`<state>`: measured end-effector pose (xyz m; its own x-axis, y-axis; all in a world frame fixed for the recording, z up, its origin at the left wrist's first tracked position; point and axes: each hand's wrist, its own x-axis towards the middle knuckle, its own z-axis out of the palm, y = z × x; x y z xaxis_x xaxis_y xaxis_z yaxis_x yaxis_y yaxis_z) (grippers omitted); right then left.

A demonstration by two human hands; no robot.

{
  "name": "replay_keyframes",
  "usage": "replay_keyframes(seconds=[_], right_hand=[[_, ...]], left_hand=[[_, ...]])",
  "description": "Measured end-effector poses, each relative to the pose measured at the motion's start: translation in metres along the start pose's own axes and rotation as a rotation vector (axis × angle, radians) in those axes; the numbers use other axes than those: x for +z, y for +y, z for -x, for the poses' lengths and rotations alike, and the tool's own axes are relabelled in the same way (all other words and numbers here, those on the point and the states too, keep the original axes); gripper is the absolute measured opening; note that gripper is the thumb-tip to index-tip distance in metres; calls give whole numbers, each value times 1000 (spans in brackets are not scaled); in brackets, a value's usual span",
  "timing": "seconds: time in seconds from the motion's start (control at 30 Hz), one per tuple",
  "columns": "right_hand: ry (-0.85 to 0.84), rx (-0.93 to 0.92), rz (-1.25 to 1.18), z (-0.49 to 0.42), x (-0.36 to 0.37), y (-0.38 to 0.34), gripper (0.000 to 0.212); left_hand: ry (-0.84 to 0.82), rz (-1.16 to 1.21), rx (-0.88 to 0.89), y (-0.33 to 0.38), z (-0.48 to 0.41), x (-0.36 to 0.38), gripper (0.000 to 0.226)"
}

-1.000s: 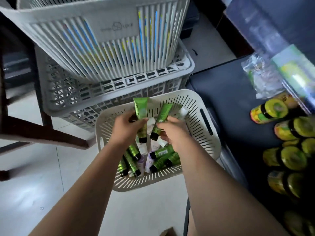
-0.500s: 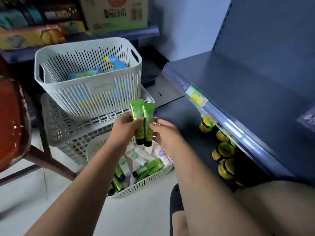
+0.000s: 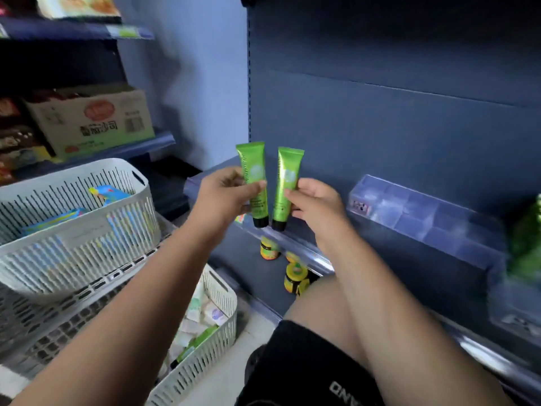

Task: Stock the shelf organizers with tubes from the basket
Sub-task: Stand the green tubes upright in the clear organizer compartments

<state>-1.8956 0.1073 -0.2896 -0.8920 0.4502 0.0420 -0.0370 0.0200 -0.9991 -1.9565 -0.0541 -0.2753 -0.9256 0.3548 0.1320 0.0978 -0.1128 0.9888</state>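
Observation:
My left hand [image 3: 224, 194] grips a green tube [image 3: 252, 168] with a black cap pointing down. Beside it my right hand [image 3: 314, 202] pinches a second green tube [image 3: 287, 177], held the same way up. Both tubes are raised in front of the dark blue shelf [image 3: 380, 148]. A clear plastic shelf organizer [image 3: 418, 218] with divided compartments sits on the shelf to the right of my hands; its compartments look empty. The white basket [image 3: 205, 358] with more tubes stands on the floor below my left forearm.
A second white basket [image 3: 76, 230] with blue packets rests on a grey crate [image 3: 87, 306] at the left. Yellow-lidded jars [image 3: 294, 276] lie on the lower shelf. A cardboard box [image 3: 87, 121] sits on the left shelving. Green items [image 3: 527, 244] blur at the right edge.
Both hands rose from the basket with the two tubes. The tubes, held together before, are now apart, one in each hand. My view swung up to the shelf.

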Motion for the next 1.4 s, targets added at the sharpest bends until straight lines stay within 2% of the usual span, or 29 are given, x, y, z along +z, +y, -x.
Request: replay_keyframes(seconds=[0.1, 0.3, 0.43, 0.53, 0.57, 0.6, 0.67, 0.77, 0.8, 0.9, 1.07, 1.13, 1.23, 1.3, 1.4], right_hand=[[100, -81, 21, 21, -60, -22, 17], [304, -179, 106, 81, -179, -56, 13], [457, -212, 241, 127, -251, -66, 10], [569, -231, 301, 160, -296, -65, 19], [583, -242, 295, 169, -306, -64, 12], [613, -247, 290, 180, -320, -63, 4], [681, -252, 262, 199, -347, -59, 13], [737, -282, 251, 226, -385, -52, 35], [757, -273, 243, 234, -397, -50, 35], [835, -273, 221, 253, -428, -43, 12], [940, -272, 303, 260, -479, -32, 17], [975, -257, 302, 261, -498, -27, 6], [1012, -243, 314, 263, -521, -21, 16], [1027, -222, 329, 262, -533, -16, 13], [1019, -173, 351, 257, -550, -7, 30]], left_hand=[[-122, -9, 56, 17, -1, 55, 29], [-329, 12, 134, 31, 16, 173, 8], [-448, 10, 165, 36, 43, 249, 14], [-554, 17, 177, 36, 67, 301, 10], [-579, 9, 187, 38, 74, 313, 12], [-613, 0, 201, 38, 83, 331, 23], [-663, -41, 250, 35, 98, 363, 38], [-740, -39, 255, 32, 120, 404, 34], [-759, -27, 250, 31, 127, 416, 27], [-766, -12, 244, 27, 140, 448, 24], [-732, -29, 253, 18, 155, 491, 32], [-724, -32, 262, 15, 159, 504, 33], [-716, -20, 294, 8, 167, 520, 34], [-719, -5, 315, 3, 172, 530, 34], [-719, -3, 335, -6, 177, 542, 35]])
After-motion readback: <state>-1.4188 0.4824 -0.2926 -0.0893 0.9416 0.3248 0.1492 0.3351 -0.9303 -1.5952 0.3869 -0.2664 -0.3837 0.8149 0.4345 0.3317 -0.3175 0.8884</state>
